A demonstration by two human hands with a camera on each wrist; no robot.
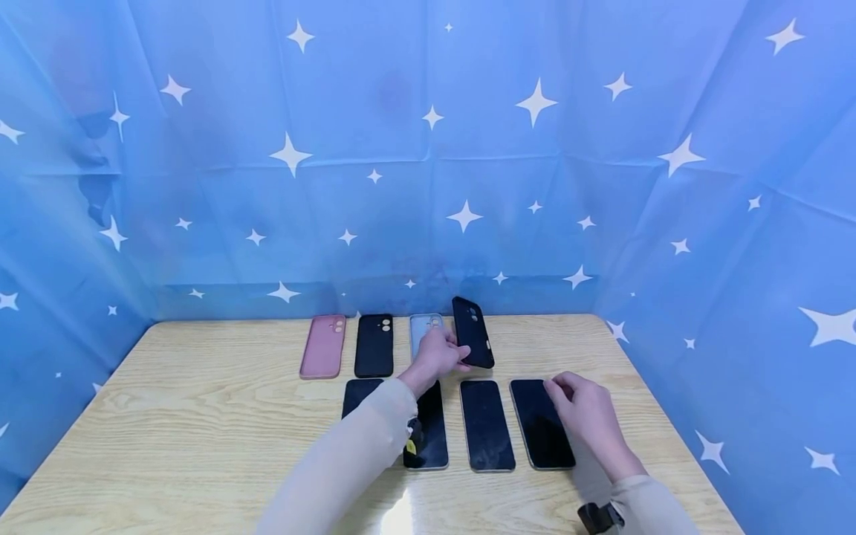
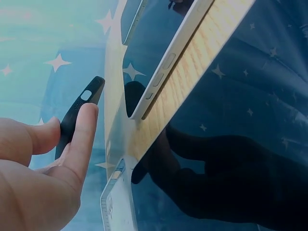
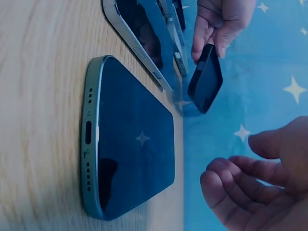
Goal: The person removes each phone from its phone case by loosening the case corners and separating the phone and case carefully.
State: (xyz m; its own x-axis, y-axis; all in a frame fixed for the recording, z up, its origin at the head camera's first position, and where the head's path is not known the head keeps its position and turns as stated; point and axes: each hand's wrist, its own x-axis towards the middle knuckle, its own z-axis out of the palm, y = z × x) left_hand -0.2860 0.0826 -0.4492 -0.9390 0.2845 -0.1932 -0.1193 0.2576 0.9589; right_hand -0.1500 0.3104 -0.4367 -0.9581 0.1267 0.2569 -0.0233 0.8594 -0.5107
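My left hand [image 1: 438, 353] pinches a black phone case [image 1: 473, 334] at its lower end, between thumb and fingers. In the left wrist view, the left hand [image 2: 53, 168] holds the black case [image 2: 72, 122] edge-on. The case is tilted, its lower edge near the table. My right hand [image 1: 588, 412] hovers by the rightmost phone [image 1: 543, 425], fingers loosely bent. As the right wrist view shows, the right hand [image 3: 255, 178] holds nothing and is apart from that phone [image 3: 137, 139]. A light blue case [image 1: 423, 331] is partly hidden behind the left hand.
A pink case [image 1: 323, 347] and another black case [image 1: 374, 345] lie in the back row on the wooden table [image 1: 200, 416]. In front lie several dark-screened phones, including one in the middle [image 1: 487, 427]; my left sleeve covers some. A blue star-patterned curtain [image 1: 374, 89] surrounds the table.
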